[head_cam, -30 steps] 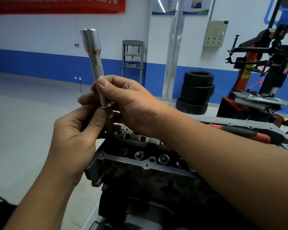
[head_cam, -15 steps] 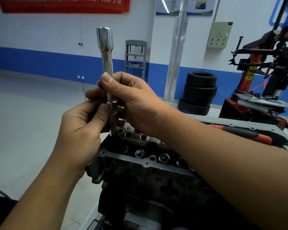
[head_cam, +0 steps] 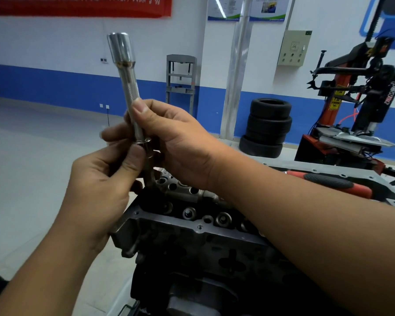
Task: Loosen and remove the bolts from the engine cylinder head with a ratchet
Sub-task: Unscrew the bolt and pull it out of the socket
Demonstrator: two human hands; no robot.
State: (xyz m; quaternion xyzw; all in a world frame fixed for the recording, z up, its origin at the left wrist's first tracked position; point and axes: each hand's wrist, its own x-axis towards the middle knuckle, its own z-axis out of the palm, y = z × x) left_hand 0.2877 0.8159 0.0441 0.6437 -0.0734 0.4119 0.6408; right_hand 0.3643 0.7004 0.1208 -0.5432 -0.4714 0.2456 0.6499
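1. Silver, long metal socket extension point(head_cam: 129, 92) stands nearly upright, tilted toward 11 o'clock, above the dark grey engine cylinder head point(head_cam: 192, 226).
2. Right hand point(head_cam: 176, 142) grasps its shaft.
3. Left hand point(head_cam: 103, 176) pinches the bolt point(head_cam: 149, 169) beneath it.

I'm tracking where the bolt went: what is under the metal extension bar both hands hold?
Below the extension bar a washer and bolt shank hang over the cylinder head. The left hand and right hand hide the joint.
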